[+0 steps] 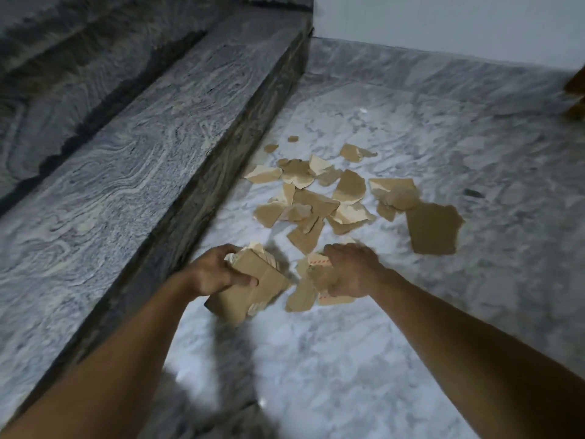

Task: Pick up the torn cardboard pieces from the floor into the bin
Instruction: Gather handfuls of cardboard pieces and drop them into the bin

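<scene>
Several torn brown cardboard pieces lie scattered on the pale marble floor, the largest at the right of the pile. My left hand grips a stack of cardboard pieces just above the floor. My right hand holds a bunch of pieces, one with a red-printed strip. No bin is in view.
A grey stone step runs along the left, its dark riser beside the pile. A white wall closes the far side. A brown object shows at the right edge. A small dark mark lies on the floor.
</scene>
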Demonstrator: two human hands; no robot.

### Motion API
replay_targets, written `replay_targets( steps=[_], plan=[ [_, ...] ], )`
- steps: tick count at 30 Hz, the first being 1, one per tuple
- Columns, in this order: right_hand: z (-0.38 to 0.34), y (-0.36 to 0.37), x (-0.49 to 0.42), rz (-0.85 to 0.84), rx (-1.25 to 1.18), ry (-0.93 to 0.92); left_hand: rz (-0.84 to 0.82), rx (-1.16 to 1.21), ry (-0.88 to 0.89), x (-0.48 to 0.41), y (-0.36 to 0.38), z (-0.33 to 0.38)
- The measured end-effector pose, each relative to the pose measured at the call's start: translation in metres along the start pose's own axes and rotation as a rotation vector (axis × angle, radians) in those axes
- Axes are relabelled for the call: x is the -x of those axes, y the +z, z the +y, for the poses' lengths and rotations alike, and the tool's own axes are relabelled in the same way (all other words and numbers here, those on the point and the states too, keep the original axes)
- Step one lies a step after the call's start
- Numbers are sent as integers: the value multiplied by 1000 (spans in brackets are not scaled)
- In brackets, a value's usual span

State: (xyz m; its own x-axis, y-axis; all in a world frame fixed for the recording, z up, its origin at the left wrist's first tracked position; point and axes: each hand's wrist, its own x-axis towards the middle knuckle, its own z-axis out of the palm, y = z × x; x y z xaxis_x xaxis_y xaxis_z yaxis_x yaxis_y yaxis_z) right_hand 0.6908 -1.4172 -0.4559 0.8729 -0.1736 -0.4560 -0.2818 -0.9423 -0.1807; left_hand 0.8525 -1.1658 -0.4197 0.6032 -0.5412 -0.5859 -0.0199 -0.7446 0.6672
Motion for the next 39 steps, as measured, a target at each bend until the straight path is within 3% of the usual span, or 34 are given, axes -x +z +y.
replay_targets(
  steps=[3, 7, 12, 17, 22, 24, 28, 31, 35, 39],
  plan=[
    [1, 5, -4, 49, 72, -64, -114, -120, -42, 7, 6, -7],
    [3, -3, -8, -24, 71, -86, -140, -159, -75, 17, 23, -6],
    [1, 2, -5, 53, 145, -146, -168, -285, -73, 16, 43, 1],
    [5, 1, -6, 11, 136, -175, -208, -409, -67, 7, 63, 15],
    [3, 3, 4, 112, 200, -221, -224, -487, -57, -2, 75, 8],
    [5, 0, 7, 82, 70, -197, -228, -513, -37, -2, 77, 7],
    [38, -26, 11, 64, -500, 14, -209, -548, 32, -4, 87, 15],
    [71, -57, 14, 129, -491, 114, -206, -596, 91, -6, 105, 24],
    [86, -61, 16, -31, -366, 177, -121, -661, 168, -12, 121, 32],
    [72, -37, 16, -228, -241, 133, -183, -650, 136, -16, 115, 36]
  ],
)
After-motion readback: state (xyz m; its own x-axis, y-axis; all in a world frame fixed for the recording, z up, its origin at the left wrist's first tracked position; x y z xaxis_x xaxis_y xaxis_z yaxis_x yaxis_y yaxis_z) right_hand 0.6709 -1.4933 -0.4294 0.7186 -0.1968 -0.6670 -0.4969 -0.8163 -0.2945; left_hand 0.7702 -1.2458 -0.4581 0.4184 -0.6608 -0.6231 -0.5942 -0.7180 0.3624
